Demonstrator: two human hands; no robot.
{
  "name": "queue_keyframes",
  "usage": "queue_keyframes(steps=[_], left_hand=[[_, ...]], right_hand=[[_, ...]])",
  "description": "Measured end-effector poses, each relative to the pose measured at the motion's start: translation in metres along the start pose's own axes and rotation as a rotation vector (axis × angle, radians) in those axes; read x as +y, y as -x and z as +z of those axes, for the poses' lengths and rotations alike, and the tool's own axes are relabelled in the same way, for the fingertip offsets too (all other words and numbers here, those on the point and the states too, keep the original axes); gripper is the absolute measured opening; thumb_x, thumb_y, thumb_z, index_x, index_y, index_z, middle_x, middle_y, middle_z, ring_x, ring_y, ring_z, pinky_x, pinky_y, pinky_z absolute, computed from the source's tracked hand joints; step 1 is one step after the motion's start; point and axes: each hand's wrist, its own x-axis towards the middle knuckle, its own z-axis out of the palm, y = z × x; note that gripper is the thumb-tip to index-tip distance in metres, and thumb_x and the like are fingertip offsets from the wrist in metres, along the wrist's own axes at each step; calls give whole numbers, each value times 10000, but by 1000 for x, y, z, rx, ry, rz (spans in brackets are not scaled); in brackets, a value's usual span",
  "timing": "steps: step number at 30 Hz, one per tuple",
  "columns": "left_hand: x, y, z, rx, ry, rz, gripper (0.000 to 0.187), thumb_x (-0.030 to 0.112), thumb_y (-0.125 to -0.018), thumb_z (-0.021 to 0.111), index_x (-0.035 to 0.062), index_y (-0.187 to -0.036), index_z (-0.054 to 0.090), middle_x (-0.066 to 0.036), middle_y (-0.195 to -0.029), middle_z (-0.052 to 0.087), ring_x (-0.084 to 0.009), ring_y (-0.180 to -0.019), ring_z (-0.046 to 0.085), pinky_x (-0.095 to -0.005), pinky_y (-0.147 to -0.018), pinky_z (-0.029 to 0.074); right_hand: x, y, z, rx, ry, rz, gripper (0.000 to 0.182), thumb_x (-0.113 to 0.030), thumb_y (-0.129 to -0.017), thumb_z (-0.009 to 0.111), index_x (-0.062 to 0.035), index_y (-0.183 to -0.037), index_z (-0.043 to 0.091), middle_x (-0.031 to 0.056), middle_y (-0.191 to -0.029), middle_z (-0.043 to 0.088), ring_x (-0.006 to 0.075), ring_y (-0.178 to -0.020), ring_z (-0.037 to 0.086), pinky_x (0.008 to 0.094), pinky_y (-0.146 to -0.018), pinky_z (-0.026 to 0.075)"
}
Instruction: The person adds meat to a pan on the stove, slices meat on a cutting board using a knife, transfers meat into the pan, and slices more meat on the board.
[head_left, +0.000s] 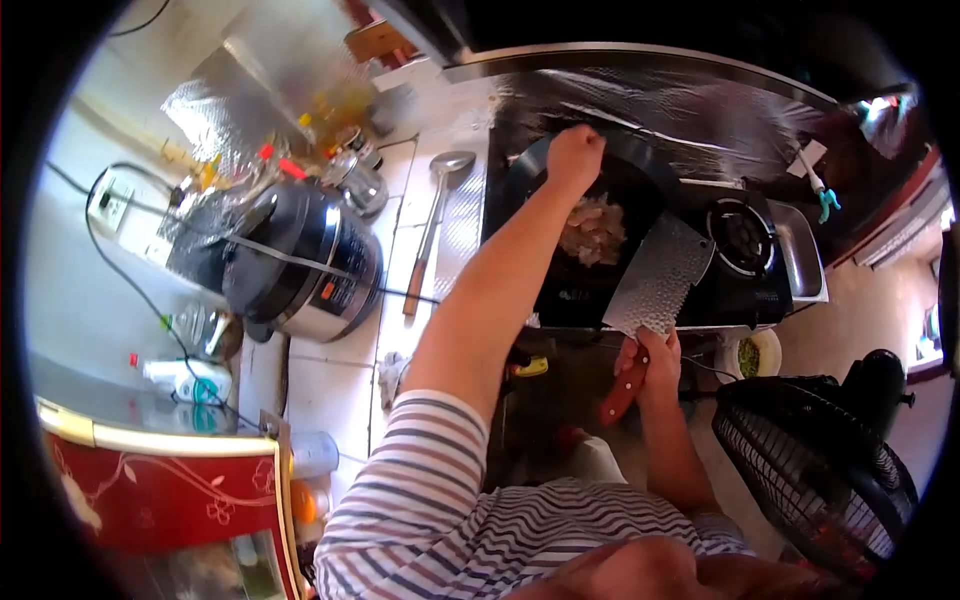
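On my screen I see the right hand [652, 362] wrapped around the handle of a cleaver [660, 280], whose blade is over the gas stove [770, 290]. The left hand [576, 158] is folded like a fist above the wok [652, 160]; whether it pinches something, I cannot tell. Pale food pieces [592, 232] lie inside the wok. Farther left, a ladle [453, 161] lies on white tiles [335, 385].

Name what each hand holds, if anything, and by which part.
The right hand grips the broad silver metal cleaver by its brown riveted handle, near the blade. The left hand is closed over the round black wok; any contents are hidden.
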Motion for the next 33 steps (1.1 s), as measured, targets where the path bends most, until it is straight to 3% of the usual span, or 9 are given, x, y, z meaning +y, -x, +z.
queue_keyframes(steps=[2,3,6,11,15,17,18,25,33], left_hand=[[57,39,-39,-3,424,-70,151,111,-815,572,-32,-770,585,-94,-683,631,-137,-506,574,-270,-452,454],[74,59,-65,-50,321,15,161,162,-867,526,14,-854,589,-49,-742,630,-95,-524,536,-236,-450,438],[113,146,-142,78,293,252,165,175,-848,567,17,-813,602,-32,-681,624,-54,-484,443,-198,-427,349],[115,332,-265,326,69,30,133,109,-849,566,-16,-850,609,-49,-679,595,-80,-631,557,-210,-558,437],[78,488,-313,441,-331,-416,145,141,-811,577,-2,-807,593,-25,-672,571,-78,-639,521,-230,-584,425],[17,586,-305,394,-952,-594,97,163,-771,575,77,-805,602,-77,-738,597,-234,-687,583,-338,-608,460],[11,607,-292,283,-966,-752,80,158,-775,546,118,-806,608,-78,-810,612,-281,-780,579,-392,-642,466],[-52,643,-240,-19,-1304,-475,91,74,-634,585,87,-723,572,-85,-776,555,-255,-847,517,-380,-742,411],[-60,596,-266,-112,-1186,-424,54,61,-673,562,73,-726,565,-132,-757,573,-299,-801,544,-422,-711,430]], right_hand=[[7,16,8,-21,-21,68,235,-52,-819,519,-54,-1041,442,101,-643,528,208,-464,500,373,-407,441],[9,24,17,-58,4,88,238,-44,-818,515,-51,-1045,446,101,-647,531,203,-462,501,363,-397,440],[16,53,43,-258,122,179,179,-9,-815,489,3,-994,485,103,-573,528,181,-407,487,313,-374,439],[46,108,67,-709,330,491,172,10,-805,470,53,-969,503,115,-559,532,174,-409,492,305,-389,440],[86,150,76,-879,533,759,160,-18,-812,497,28,-965,500,108,-600,550,161,-414,493,275,-397,432],[128,172,73,-940,551,827,151,-21,-815,497,17,-962,494,103,-604,549,160,-416,497,272,-396,431],[135,179,71,-985,554,876,144,-25,-819,496,5,-959,488,97,-607,549,158,-417,500,268,-394,429],[145,205,71,-976,601,895,142,-59,-819,499,-12,-953,489,79,-563,528,158,-397,502,260,-363,422],[139,161,80,-1015,720,986,189,-96,-774,558,-32,-943,502,63,-556,533,147,-415,518,280,-366,415]])
